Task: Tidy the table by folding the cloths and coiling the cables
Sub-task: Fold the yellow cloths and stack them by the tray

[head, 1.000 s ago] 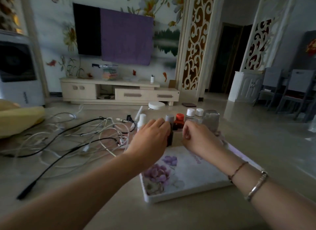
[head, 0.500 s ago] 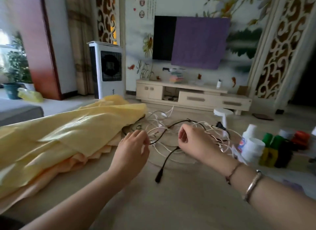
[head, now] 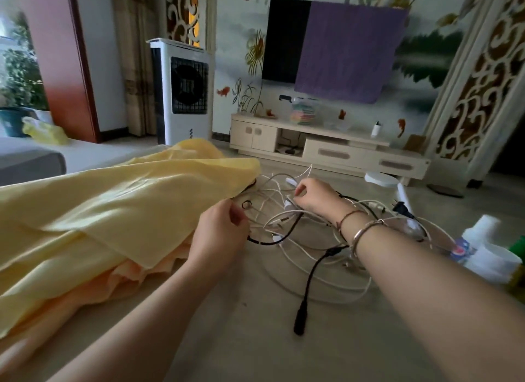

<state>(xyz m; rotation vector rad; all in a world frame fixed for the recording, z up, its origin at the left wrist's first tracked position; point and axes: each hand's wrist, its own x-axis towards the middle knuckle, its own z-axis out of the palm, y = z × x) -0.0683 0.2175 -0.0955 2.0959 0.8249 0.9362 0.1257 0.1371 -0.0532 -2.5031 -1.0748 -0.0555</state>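
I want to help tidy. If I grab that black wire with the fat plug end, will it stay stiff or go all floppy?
Probably floppy: the black wire already lies in a bend. Its plug end would likely dangle, and the white cables crossing it may tug along.

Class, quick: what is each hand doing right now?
Left hand: fingers curled at the cloth edge; hold unclear.
Right hand: pinches a white cable.

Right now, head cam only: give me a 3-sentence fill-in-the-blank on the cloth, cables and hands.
1. The cloth heaped left of the cables is ____ in colour.
2. The right hand pinches a ____ cable in the tangle of cables.
3. The bracelets sit on the ____ wrist.

Missing words: yellow; white; right
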